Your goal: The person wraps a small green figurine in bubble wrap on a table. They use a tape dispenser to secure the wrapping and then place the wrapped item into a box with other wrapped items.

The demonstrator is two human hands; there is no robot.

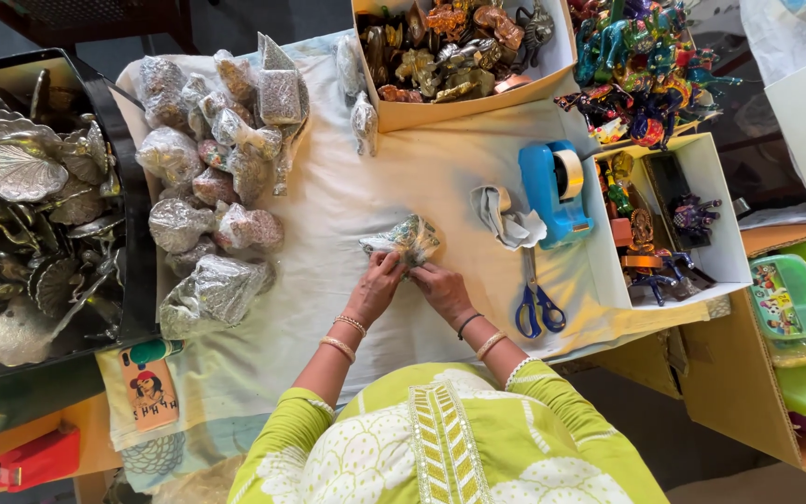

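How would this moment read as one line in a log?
left hand: shut on wrapped item | right hand: shut on wrapped item | surface: white cloth | right of hands: scissors, tape dispenser

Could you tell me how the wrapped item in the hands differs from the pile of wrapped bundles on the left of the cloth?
The wrapped item is a single piece, pinched by the left hand and right hand; the pile of wrapped bundles is many pieces, lying untouched. The item sits mid-cloth, the pile towards the left. Both are covered in clear crinkled plastic.
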